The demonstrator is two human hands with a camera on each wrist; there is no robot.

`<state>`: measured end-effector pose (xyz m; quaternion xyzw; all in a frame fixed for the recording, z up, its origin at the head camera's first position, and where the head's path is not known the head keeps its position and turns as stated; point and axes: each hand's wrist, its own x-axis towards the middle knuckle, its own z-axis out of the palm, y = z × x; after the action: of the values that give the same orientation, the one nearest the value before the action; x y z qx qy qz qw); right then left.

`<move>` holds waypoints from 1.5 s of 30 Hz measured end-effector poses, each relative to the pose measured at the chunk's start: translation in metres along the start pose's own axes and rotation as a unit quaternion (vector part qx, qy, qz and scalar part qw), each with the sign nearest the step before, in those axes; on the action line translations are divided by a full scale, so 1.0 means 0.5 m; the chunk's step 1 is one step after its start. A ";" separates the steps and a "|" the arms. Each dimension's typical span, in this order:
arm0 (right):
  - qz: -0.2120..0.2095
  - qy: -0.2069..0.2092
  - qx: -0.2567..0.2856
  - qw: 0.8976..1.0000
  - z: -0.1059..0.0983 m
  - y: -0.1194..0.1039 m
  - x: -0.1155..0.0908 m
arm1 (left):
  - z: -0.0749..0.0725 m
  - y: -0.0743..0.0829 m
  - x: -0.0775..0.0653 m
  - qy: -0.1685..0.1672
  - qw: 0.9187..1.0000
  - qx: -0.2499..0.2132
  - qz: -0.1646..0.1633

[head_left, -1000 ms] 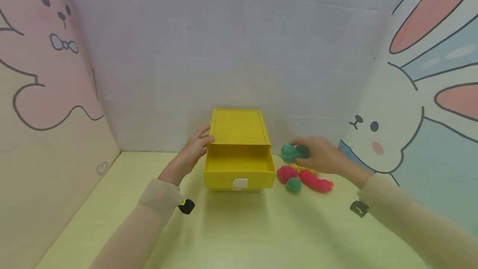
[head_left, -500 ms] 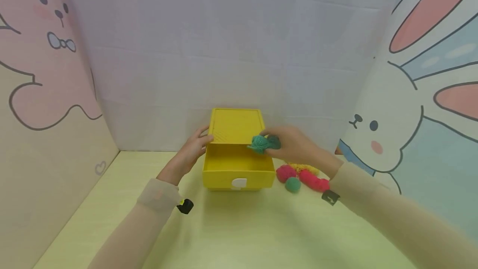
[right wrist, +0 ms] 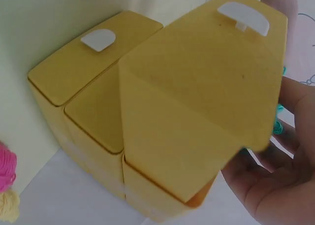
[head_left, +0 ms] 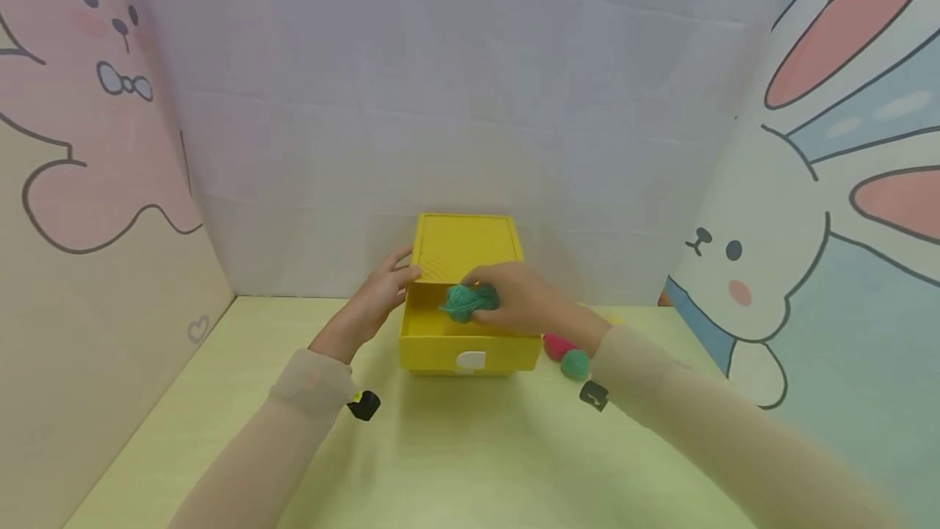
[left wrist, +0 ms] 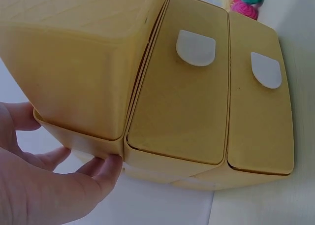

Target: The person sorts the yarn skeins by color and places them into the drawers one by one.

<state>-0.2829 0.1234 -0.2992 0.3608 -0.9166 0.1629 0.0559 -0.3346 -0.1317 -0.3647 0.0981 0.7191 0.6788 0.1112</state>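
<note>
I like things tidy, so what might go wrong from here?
The pulled-out top drawer juts from the yellow drawer cabinet; pressing down on it might tip the cabinet, though the left hand rests against its side. The green yarn in the right hand might snag on the drawer's rim if lowered carelessly. The right sleeve might nudge the pink yarn ball and green yarn ball nearby on the table.

Beige sleeves (head_left: pixel 253 451), dark wrist devices (head_left: pixel 364 406)
</note>
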 end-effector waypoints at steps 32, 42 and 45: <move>-0.015 -0.070 0.043 0.997 0.085 -0.017 0.081 | -0.003 -0.002 -0.005 -0.009 1.000 0.004 0.012; 0.005 -0.092 0.071 0.993 0.081 -0.022 0.079 | -0.001 -0.002 -0.005 -0.013 1.000 0.005 0.013; 0.006 -0.097 0.080 0.992 0.080 -0.014 0.077 | 0.000 -0.001 -0.007 -0.010 1.000 0.006 0.012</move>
<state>-0.3055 0.0802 -0.3266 0.3726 -0.9040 0.2001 -0.0629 -0.3311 -0.1327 -0.3652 0.1143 0.7205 0.6750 0.1098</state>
